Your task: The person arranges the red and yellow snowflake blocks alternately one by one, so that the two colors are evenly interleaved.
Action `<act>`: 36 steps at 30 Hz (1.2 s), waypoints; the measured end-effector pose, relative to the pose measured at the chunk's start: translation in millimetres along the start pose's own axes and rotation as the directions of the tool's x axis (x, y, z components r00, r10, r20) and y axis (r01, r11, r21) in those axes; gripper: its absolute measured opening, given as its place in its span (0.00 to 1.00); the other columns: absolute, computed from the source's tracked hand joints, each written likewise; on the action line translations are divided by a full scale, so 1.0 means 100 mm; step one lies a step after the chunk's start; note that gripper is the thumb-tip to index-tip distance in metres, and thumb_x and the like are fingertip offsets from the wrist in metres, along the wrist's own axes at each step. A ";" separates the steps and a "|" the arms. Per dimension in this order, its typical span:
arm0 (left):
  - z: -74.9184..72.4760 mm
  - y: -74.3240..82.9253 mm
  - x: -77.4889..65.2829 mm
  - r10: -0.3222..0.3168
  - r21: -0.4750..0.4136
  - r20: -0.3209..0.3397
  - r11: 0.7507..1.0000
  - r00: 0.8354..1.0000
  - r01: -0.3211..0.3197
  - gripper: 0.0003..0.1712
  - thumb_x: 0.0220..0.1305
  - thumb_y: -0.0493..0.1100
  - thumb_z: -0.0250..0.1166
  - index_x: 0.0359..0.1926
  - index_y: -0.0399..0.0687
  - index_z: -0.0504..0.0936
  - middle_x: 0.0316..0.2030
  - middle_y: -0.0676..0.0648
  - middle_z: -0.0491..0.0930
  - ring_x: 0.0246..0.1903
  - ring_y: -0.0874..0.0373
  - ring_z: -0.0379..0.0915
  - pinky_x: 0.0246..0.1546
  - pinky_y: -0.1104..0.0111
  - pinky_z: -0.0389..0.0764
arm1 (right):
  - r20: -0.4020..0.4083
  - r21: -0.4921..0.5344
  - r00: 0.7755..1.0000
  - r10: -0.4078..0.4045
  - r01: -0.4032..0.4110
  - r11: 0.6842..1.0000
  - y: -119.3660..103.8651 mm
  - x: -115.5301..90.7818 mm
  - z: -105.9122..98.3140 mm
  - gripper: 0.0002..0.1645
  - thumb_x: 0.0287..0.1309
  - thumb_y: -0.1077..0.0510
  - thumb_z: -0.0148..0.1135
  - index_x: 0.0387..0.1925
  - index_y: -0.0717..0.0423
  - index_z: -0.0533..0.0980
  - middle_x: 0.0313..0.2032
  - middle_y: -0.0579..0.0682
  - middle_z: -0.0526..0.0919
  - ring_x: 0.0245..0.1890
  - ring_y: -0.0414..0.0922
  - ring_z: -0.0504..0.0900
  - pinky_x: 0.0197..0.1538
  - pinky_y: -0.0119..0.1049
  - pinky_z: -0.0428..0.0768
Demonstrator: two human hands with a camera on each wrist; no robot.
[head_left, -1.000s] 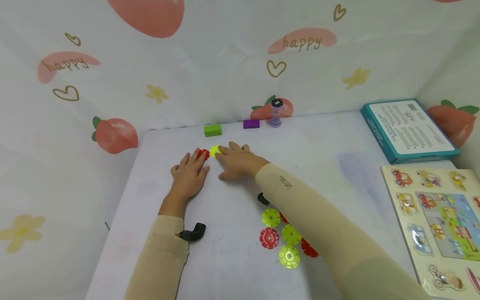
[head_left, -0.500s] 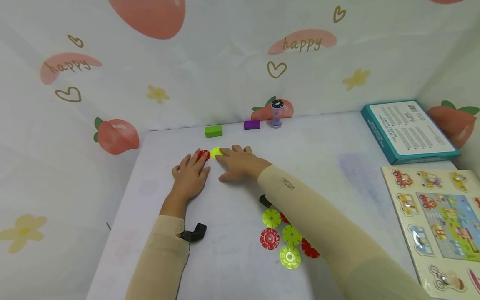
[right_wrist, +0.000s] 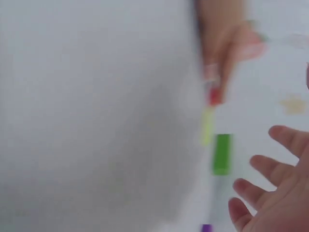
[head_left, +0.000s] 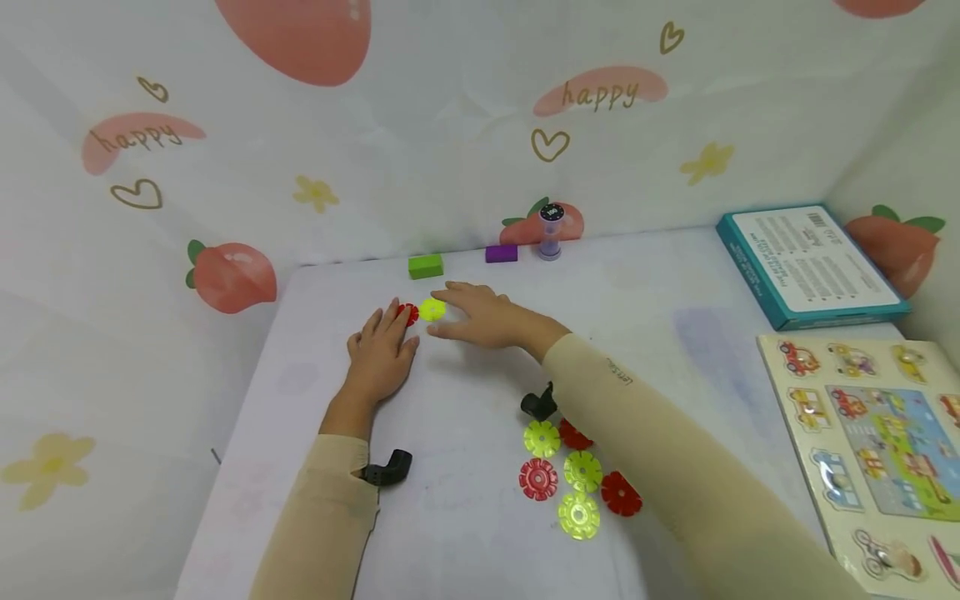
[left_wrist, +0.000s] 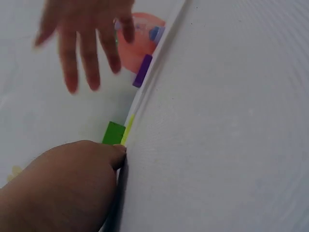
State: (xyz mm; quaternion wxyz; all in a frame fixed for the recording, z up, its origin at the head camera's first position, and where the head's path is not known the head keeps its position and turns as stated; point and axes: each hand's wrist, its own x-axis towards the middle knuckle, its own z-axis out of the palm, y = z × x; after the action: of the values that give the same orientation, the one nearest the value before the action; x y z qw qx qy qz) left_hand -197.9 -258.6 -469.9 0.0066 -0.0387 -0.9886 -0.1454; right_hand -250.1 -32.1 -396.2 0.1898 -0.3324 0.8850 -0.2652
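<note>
White wall cloth [head_left: 420,167], peach prints [head_left: 236,279], yellow flowers [head_left: 315,194]; white tabletop [head_left: 465,533] below.

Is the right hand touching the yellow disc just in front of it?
Apart. The left wrist view shows it: the right hand hangs in the air, with a plain gap between it and the yellow disc.

A green block [head_left: 426,267], purple block [head_left: 502,253] and lilac hourglass-shaped piece [head_left: 551,233] line the far edge of a white desk [head_left: 457,525], a teal box [head_left: 813,267] and picture puzzle [head_left: 888,450] at right, before a peach-print backdrop [head_left: 427,142].
</note>
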 end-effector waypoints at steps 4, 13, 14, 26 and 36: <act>-0.03 0.10 -0.01 0.040 -0.034 0.005 0.999 0.999 -0.039 0.35 0.71 0.56 0.51 0.74 0.50 0.56 0.74 0.48 0.43 0.71 0.44 0.36 0.58 0.39 0.46 | -0.125 0.305 0.989 -0.081 0.116 0.945 -0.01 -0.42 -0.16 0.39 0.61 0.28 0.47 0.70 0.35 0.61 0.68 0.37 0.60 0.65 0.43 0.61 0.62 0.52 0.64; -0.02 0.16 -0.03 0.062 0.088 0.006 0.994 0.998 -0.063 0.38 0.71 0.61 0.47 0.75 0.52 0.52 0.75 0.51 0.39 0.72 0.46 0.30 0.59 0.38 0.41 | -0.324 0.661 0.941 -0.097 0.299 0.688 0.23 -1.51 -0.01 0.22 0.71 0.50 0.48 0.63 0.47 0.69 0.58 0.51 0.73 0.56 0.50 0.73 0.59 0.50 0.68; -0.01 0.17 -0.03 0.073 0.080 0.017 0.994 0.997 -0.074 0.38 0.70 0.62 0.46 0.75 0.53 0.52 0.75 0.51 0.39 0.72 0.46 0.31 0.59 0.38 0.40 | -0.332 0.647 0.941 -0.063 0.276 0.711 0.30 -1.61 0.04 0.21 0.71 0.51 0.49 0.63 0.46 0.69 0.57 0.50 0.74 0.56 0.50 0.73 0.58 0.50 0.70; 0.07 0.20 -0.02 0.105 0.064 0.104 0.992 0.989 -0.112 0.40 0.69 0.67 0.42 0.75 0.57 0.49 0.74 0.52 0.41 0.72 0.48 0.31 0.61 0.39 0.40 | -0.256 0.385 0.953 0.162 -0.053 0.921 0.95 -2.07 0.50 0.32 0.51 0.40 0.70 0.57 0.45 0.74 0.55 0.40 0.73 0.58 0.44 0.68 0.58 0.50 0.69; 0.06 0.27 -0.06 0.109 0.052 0.125 0.992 0.986 -0.116 0.41 0.69 0.67 0.44 0.76 0.57 0.48 0.74 0.53 0.41 0.72 0.48 0.30 0.62 0.39 0.39 | -0.309 0.134 0.946 0.100 -0.061 0.989 0.80 -2.14 0.58 0.25 0.45 0.43 0.75 0.46 0.43 0.79 0.51 0.40 0.71 0.53 0.46 0.64 0.51 0.53 0.60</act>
State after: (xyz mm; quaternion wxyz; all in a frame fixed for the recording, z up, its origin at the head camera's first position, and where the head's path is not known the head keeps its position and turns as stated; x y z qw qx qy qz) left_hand -190.3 -231.2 -467.7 -0.0443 -0.1032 -0.9873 -0.1128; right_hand -108.0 146.5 -455.8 0.0768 -0.2372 0.8988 -0.3606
